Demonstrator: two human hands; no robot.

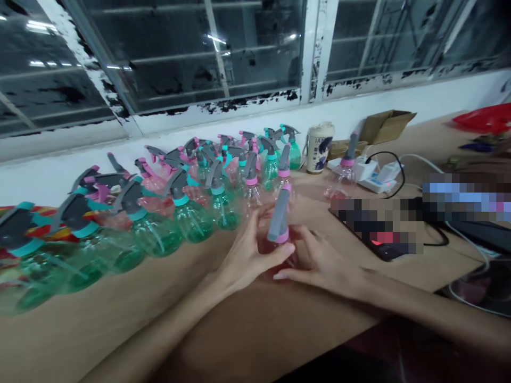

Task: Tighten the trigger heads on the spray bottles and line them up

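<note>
A pink spray bottle with a grey and pink trigger head stands upright on the table in front of me. My left hand is closed around its upper part, the thumb lying just below the pink collar. From the other side, my right hand curls its fingers and thumb about the bottle's body. Most of the bottle's body is hidden behind both hands. Left of them runs a row of green spray bottles with teal collars, and more pink and green ones are crowded behind.
A printed cup stands by the wall. Another pink spray bottle is beside a white power strip with cables. An open cardboard box lies behind. To the right are a dark flat device, partly blurred, and a red bag.
</note>
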